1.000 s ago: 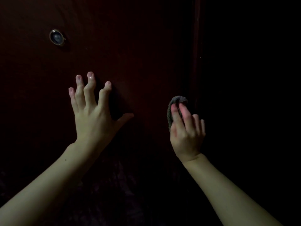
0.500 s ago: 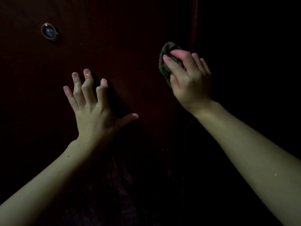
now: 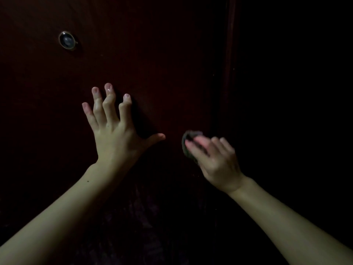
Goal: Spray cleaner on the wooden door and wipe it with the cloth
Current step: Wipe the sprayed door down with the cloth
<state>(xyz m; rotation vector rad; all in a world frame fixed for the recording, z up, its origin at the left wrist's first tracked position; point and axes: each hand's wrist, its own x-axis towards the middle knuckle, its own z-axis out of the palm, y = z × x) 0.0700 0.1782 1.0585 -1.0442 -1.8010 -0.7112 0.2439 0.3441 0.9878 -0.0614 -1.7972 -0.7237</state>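
The dark reddish wooden door (image 3: 156, 60) fills most of the dim view. My left hand (image 3: 112, 129) rests against it with fingers spread and arched, holding nothing. My right hand (image 3: 214, 159), blurred by motion, presses a small grey cloth (image 3: 188, 138) against the door near its right edge. Only the cloth's upper left part shows past my fingers. No spray bottle is in sight.
A round metal peephole (image 3: 66, 40) sits in the door at the upper left. A vertical frame strip (image 3: 229, 54) runs along the door's right edge. Everything right of it is black.
My right hand with the cloth went up along the door's right edge, then came back down to mid height. My left hand stayed nearly in place on the door.
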